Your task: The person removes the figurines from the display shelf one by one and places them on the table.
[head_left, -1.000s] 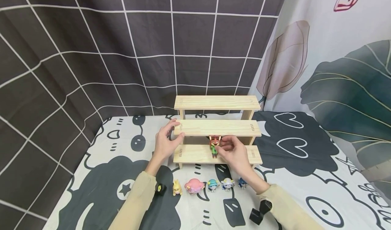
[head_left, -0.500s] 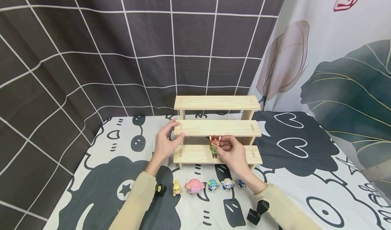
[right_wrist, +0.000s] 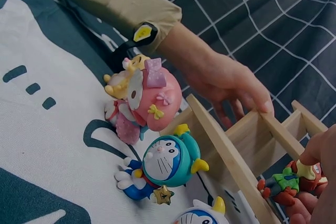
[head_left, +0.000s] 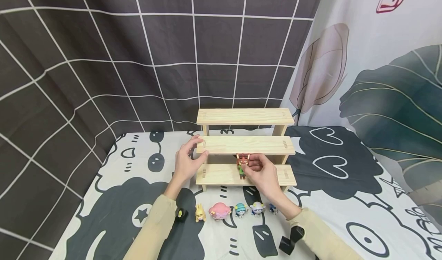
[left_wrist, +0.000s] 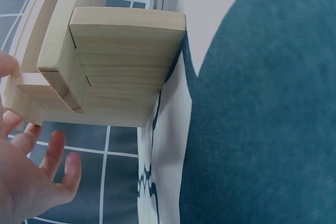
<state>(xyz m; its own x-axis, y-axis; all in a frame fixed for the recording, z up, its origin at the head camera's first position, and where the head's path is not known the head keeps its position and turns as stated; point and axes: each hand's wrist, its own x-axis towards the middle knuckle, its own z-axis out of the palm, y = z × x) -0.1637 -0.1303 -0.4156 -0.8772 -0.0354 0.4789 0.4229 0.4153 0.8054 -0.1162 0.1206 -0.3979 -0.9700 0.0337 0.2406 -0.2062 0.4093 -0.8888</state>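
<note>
- Red-headed fox figurine in a green shirt: stands on the lowest step of the three-tier pale wooden display shelf, near its middle, under the front edge of the middle step.
- Right hand: fingers curled round the figurine, pinching it from its right side; the right wrist view shows the same figurine against the fingertips.
- Left hand: grips the left end of the shelf, thumb on the middle step, fingers loosely spread round the side panel.
- Row of small toys on the counter just in front of the shelf, left to right: yellow rabbit figurine, pink round-headed figurine, teal-hooded blue cat figurine, white-hooded blue cat figurine; one more blue toy is partly hidden behind the right wrist.
- Counter: covered with a white cloth printed with black cartoon shapes.
- Backdrop: dark grid-patterned cloth and, to the right, leaf-printed curtain.
</note>
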